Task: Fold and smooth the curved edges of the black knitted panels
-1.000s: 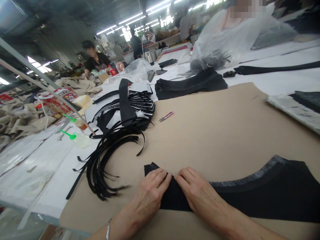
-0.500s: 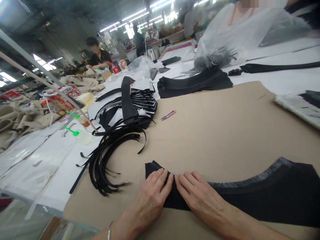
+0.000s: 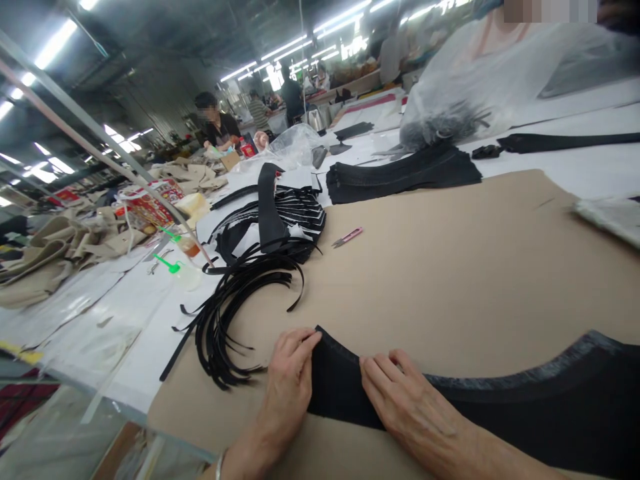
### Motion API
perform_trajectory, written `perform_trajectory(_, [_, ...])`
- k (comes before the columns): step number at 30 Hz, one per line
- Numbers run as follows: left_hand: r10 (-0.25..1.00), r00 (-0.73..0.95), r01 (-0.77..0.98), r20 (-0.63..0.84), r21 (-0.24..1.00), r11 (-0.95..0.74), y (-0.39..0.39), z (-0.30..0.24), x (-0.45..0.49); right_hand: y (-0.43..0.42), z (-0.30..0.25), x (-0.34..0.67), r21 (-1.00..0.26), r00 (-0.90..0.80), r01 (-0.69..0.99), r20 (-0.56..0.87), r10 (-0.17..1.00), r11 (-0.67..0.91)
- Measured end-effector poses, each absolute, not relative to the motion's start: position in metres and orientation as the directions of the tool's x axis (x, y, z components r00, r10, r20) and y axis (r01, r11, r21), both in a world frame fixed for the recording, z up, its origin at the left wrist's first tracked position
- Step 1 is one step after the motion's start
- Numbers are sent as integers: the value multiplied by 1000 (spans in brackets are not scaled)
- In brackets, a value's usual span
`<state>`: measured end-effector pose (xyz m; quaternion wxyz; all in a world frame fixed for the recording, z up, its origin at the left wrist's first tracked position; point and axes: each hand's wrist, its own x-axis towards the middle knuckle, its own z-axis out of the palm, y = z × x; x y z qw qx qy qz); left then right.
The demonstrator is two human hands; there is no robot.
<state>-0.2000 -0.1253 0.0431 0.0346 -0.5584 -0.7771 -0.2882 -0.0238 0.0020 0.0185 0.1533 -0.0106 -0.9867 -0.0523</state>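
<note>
A long black curved fabric piece [image 3: 530,413] lies across the board in front of me, with a shiny greyish band [image 3: 540,373] along its upper edge. My left hand [image 3: 290,373] pinches the piece's left end at its top corner between thumb and fingers. Bent over the upper edge a little to the right, my right hand [image 3: 400,390] has its fingers together and pressing the material. Its thumb is partly hidden. Between the hands, the edge strip looks folded over. Pink-handled thread snips [image 3: 349,237] lie beyond the hands, touched by neither.
A tan board [image 3: 440,267] covers the table before me. Black strips [image 3: 220,327] curl at its left, near stacked black pieces [image 3: 300,213]. More black pieces [image 3: 405,175] lie at the far edge. Green-tipped bottles [image 3: 183,273] stand left. Across the table are a clear plastic bag [image 3: 450,100] and a person.
My left hand has moved left to the end corner of the piece, leaving a gap between my hands. The strip end that stuck up there now lies along the edge. The view has shifted slightly.
</note>
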Motion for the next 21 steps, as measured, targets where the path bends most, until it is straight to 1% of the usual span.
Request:
perform_trajectory(2, [879, -303, 927, 367, 326, 183, -122, 44, -205, 2, 16, -23, 100, -951, 34, 308, 2, 994])
perform_trajectory(5, [941, -174, 972, 291, 201, 117, -120, 43, -209, 3, 12, -23, 118, -955, 33, 296, -4, 993])
perform_trajectory(7, [957, -133, 983, 256, 157, 94, -121, 42, -209, 3, 10, -22, 128, -957, 24, 288, -14, 991])
perform_trajectory(9, [963, -122, 985, 241, 148, 87, -124, 42, -209, 2, 10, -22, 134, -959, 17, 282, -22, 991])
perform_trajectory(13, [966, -174, 969, 193, 210, 133, -130, 45, -210, 3, 19, -23, 122, -961, 25, 275, -9, 992])
perform_trajectory(15, [953, -250, 937, 171, 290, 194, -130, 48, -212, 5, 26, -24, 106, -960, 15, 278, -16, 994])
perform_trajectory(17, [913, -359, 882, 194, 391, 264, -126, 51, -212, 8, 34, -26, 85, -966, 21, 257, -2, 996])
perform_trajectory(19, [846, -472, 828, 247, 455, 329, -119, 55, -209, 11, 40, -29, 28, -974, 41, 224, 33, 999])
perform_trajectory(21, [812, -513, 815, 279, 456, 358, -109, 59, -198, 14, 46, -31, -94, -974, 94, 197, 111, 991])
